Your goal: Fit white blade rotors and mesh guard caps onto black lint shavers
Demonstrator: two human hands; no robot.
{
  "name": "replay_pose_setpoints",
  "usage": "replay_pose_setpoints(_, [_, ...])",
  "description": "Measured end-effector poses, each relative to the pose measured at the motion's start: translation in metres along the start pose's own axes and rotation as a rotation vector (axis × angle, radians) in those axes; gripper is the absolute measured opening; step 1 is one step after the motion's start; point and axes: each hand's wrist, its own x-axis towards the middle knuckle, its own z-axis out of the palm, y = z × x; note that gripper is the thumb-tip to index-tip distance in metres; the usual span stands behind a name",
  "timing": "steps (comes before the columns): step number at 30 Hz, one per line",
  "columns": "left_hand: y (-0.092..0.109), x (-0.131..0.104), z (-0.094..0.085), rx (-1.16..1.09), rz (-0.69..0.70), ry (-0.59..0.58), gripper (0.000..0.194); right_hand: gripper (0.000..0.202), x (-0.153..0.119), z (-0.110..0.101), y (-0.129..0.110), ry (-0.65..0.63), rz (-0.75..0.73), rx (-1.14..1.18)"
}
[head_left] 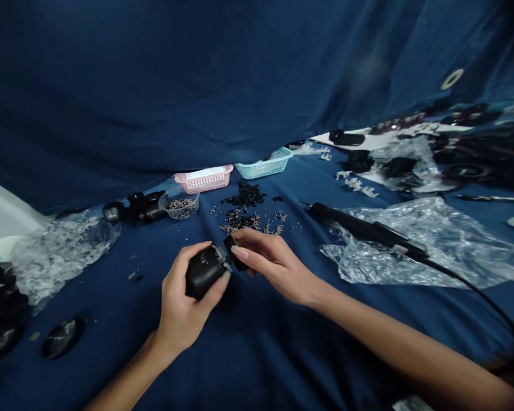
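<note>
My left hand [184, 308] is wrapped round a rounded black housing [203, 271] with small pale markings and a greyish part at its right end. Close to that end, my right hand [272, 265] pinches a small black piece [235, 253] between thumb and fingers. The two parts are side by side; whether they touch is hard to tell. Beyond the hands, many small screws [240, 221] and a heap of little black parts [246, 195] lie on the blue cloth [257, 337].
A black electric screwdriver [368, 228] with a cable rests on clear plastic [445, 245] at right. Behind are a pink basket [205, 181], a turquoise basket [268, 166] and a clear bowl of screws [180, 206]. Black housings [135, 208] and a bag of pale parts [64, 245] sit left.
</note>
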Motion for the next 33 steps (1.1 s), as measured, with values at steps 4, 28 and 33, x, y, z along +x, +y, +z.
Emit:
replay_pose_setpoints(4, [-0.002,-0.003,0.004,-0.383,-0.356,-0.002,0.030,0.037,-0.001,-0.005,-0.002,0.008,-0.086,-0.080])
replay_pose_setpoints(28, [-0.003,-0.011,0.016,-1.077,-1.098,-0.115,0.033,0.043,0.000,-0.006,0.004,-0.305,-0.337,-0.361])
replay_pose_setpoints(33, [-0.004,-0.013,0.014,-1.112,-0.966,-0.199,0.032,0.038,-0.004,0.003,0.008,-0.195,-0.323,-0.355])
